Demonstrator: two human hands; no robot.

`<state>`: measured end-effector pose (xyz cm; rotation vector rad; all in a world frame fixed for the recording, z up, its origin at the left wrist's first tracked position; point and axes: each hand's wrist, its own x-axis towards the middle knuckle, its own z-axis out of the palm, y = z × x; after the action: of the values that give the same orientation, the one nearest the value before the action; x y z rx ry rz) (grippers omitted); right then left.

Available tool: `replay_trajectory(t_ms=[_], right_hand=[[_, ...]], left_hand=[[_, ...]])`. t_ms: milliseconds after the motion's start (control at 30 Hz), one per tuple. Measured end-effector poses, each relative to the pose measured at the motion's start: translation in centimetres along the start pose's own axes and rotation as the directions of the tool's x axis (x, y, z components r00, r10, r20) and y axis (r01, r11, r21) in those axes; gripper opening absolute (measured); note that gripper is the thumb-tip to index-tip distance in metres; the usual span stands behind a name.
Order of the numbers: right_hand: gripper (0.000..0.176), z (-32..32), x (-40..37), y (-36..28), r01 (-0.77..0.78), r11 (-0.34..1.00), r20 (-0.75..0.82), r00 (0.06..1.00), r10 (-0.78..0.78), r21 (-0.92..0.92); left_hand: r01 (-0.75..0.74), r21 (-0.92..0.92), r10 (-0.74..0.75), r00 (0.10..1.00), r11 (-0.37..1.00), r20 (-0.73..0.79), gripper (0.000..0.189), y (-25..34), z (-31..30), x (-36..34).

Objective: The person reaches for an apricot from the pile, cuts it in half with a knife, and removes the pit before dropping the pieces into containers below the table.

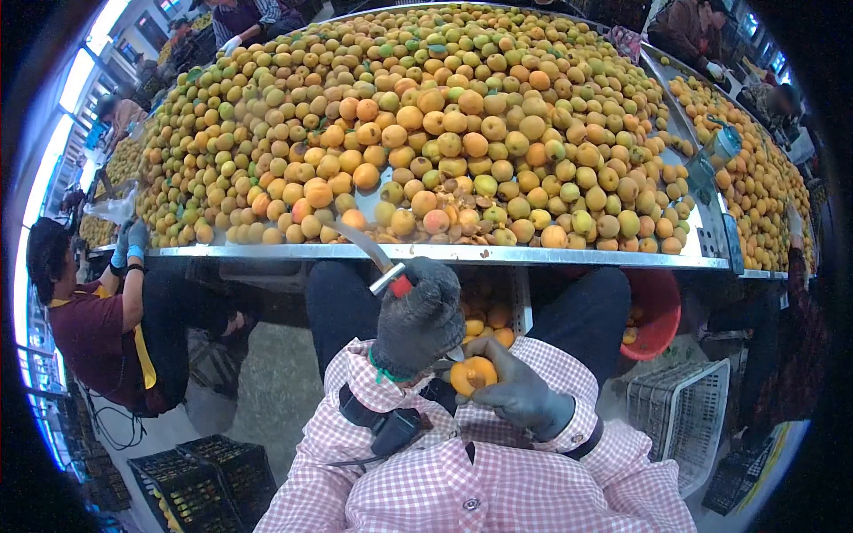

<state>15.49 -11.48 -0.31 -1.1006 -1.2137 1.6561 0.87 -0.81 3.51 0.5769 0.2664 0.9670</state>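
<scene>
My left hand [418, 311], in a dark grey glove, is wrapped round the red handle of a knife [371, 251]. The curved blade points up and left, over the edge of the fruit table [444, 252]. Below this hand, a small metal tip [455, 354] shows beside an orange fruit [473, 377]; what it belongs to is hidden. My right hand [524, 386], also gloved, grips that fruit between thumb and fingers, in front of my checked shirt. A brown spot shows on the fruit. Many yellow-orange fruits [444, 120] are heaped on the table, with pulpy scraps near its front edge.
A crate of fruit [522, 306] stands between my knees. A red bucket [656, 311] and a white crate [680, 413] are on the right, black crates [209, 484] at the lower left. A co-worker [98, 311] sits at the left; others are around the tables.
</scene>
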Motion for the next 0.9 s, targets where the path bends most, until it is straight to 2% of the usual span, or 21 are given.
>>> replay_trajectory(t_ms=[33,100,133,167,200,233,267,333,367,400,467,533,600,633,667,700,733,767,800,833,900], right_hand=[[0.047,0.1,0.0,0.0,-0.002,1.000,0.000,1.000,0.002,0.000],[0.049,0.5,-0.2,-1.0,-0.077,0.990,0.019,0.997,0.076,0.118],[0.049,0.7,-0.3,-1.9,-0.080,0.990,0.020,0.997,0.078,0.117],[0.051,0.8,-0.3,-3.0,-0.184,0.947,0.030,0.983,0.182,0.264],[0.053,0.9,-0.3,-3.6,-0.280,0.872,0.055,0.958,0.282,0.402],[0.053,1.1,-0.3,-3.5,-0.283,0.871,0.058,0.957,0.284,0.401],[0.053,1.3,-0.5,-3.4,-0.256,0.880,0.032,0.963,0.266,0.399],[0.054,1.6,-0.7,-3.4,-0.232,0.889,0.009,0.969,0.249,0.394],[0.053,1.8,-0.8,-3.8,-0.202,0.872,0.005,0.975,0.223,0.445],[0.052,2.1,-0.9,-3.9,-0.172,0.850,-0.001,0.980,0.198,0.497],[0.050,2.3,-1.0,-3.8,-0.153,0.843,-0.002,0.984,0.180,0.516],[0.049,2.6,-0.9,-3.8,-0.135,0.835,0.000,0.987,0.160,0.534],[0.041,3.1,-1.0,-3.7,-0.109,0.831,-0.091,0.978,0.187,0.545],[0.041,3.1,-1.0,-3.7,-0.112,0.832,-0.088,0.978,0.189,0.544],[0.041,2.9,-0.9,-3.6,-0.163,0.829,-0.063,0.971,0.232,0.535],[0.041,2.8,-0.8,-3.4,-0.212,0.824,-0.041,0.961,0.274,0.525],[0.041,2.6,-0.6,-3.2,-0.212,0.825,-0.042,0.961,0.273,0.524],[0.042,2.5,-0.3,-3.0,-0.192,0.855,-0.033,0.971,0.236,0.482],[0.043,2.4,-0.2,-2.9,-0.171,0.882,-0.020,0.980,0.200,0.439],[0.043,2.5,0.0,-2.8,-0.171,0.882,-0.020,0.980,0.200,0.439],[0.046,2.7,0.3,-2.8,-0.025,0.951,-0.114,0.991,0.064,0.309]], left_hand=[[0.017,0.175,-0.006,0.998,0.984,-0.064,0.025,-0.1,0.2,-0.1],[0.000,0.193,0.015,0.997,0.981,-0.079,0.027,-0.4,0.7,-0.5],[-0.020,0.214,0.040,0.995,0.977,-0.093,0.028,-0.5,0.7,-0.7],[-0.022,0.213,0.043,0.994,0.977,-0.095,0.028,-0.5,0.7,-0.6],[-0.101,0.307,0.114,0.993,0.946,-0.027,0.027,-0.5,0.7,-0.5],[-0.180,0.393,0.176,0.983,0.902,0.047,0.026,-0.5,0.7,-0.5],[-0.182,0.392,0.178,0.983,0.902,0.046,0.026,-0.3,0.8,-0.6],[-0.061,0.178,0.052,0.997,0.982,0.056,0.024,0.1,1.2,-0.8],[-0.064,0.177,0.055,0.997,0.982,0.055,0.024,0.2,1.1,-0.7],[-0.083,0.252,0.066,0.995,0.964,0.078,0.024,0.2,1.1,-0.6],[-0.104,0.323,0.075,0.992,0.941,0.100,0.024,0.3,1.3,-0.9],[0.041,0.284,-0.038,0.999,0.958,-0.016,0.027,0.3,1.6,-1.4],[0.044,0.251,-0.031,0.998,0.967,-0.056,0.029,-0.2,1.5,-1.8],[0.044,0.220,-0.024,0.995,0.975,-0.094,0.031,-0.3,1.3,-1.8],[0.043,0.219,-0.022,0.995,0.975,-0.096,0.031,-0.3,0.8,-1.9],[0.102,0.150,-0.095,0.994,0.983,-0.056,0.032,-0.1,0.2,-1.8],[0.164,0.083,-0.164,0.986,0.983,-0.010,0.034,0.0,-0.1,-1.8],[0.164,0.083,-0.164,0.986,0.983,-0.009,0.034,-0.1,-0.1,-1.3],[-0.008,0.152,-0.012,0.992,0.988,0.126,0.027,-0.1,0.0,-0.6],[-0.186,0.196,0.130,0.955,0.963,0.266,0.023,0.0,0.2,-0.3],[-0.212,0.261,0.156,0.963,0.942,0.218,0.023,1.0,0.1,-0.5]])
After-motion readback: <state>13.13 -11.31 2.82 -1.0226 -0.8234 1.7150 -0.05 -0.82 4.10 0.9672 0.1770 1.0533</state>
